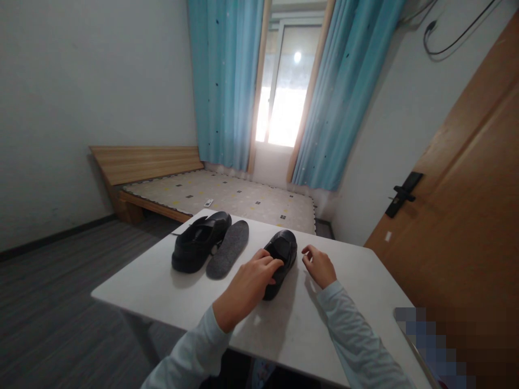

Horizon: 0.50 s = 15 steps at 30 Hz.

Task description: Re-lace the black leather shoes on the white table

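Note:
A black shoe (288, 241) rests on the white table (259, 329), its toe pointing toward the window. My left hand (253, 278) is closed on this shoe at its opening, fingers curled over the upper; the fingertips are partly hidden. Just right of the shoe, my right hand (319, 266) hovers with loosely bent fingers apart, and no object shows in it. To the left lies a flat dark grey insole (228, 249). Beside that insole stands another black shoe (198, 240), its strap or flap sticking out on the left.
Behind the table is a bed (239, 194) with a patterned mattress, and a small white object (208, 203) on it. A wooden door (458, 178) with a black handle is at right. Blue curtains (227, 81) frame the window.

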### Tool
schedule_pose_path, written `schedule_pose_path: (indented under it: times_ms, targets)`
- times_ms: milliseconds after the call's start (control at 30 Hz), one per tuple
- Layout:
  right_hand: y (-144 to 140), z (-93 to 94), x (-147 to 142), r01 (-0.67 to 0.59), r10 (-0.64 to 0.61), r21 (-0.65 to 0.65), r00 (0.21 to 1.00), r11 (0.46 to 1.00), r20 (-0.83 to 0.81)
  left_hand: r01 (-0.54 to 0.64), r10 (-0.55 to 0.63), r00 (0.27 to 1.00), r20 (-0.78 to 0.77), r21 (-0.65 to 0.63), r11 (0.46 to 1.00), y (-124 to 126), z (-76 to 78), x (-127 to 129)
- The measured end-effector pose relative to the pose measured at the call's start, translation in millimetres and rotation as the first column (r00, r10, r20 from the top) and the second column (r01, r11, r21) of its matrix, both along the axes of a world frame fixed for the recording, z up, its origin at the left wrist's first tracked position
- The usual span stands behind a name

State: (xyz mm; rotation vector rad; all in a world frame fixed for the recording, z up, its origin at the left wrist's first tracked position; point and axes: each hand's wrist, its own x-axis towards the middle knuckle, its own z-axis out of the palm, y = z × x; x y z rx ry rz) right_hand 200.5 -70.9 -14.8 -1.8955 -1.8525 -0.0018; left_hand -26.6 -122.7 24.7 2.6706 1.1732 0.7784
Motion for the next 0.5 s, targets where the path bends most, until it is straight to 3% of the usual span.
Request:
schedule_pose_path:
  times_ms: [333,500]
  targets:
    - [2,-4.1,0,-0.004,0.005,-0.034,1.0,0.999,0.025,-0.069,0.06,0.994,0.091,0.101,0.993,10,3.2,-48]
    - [3,-4.8,0,-0.003,0.003,-0.034,1.0,0.999,0.018,-0.095,0.067,0.985,0.157,0.176,0.98,23,-3.6,-74]
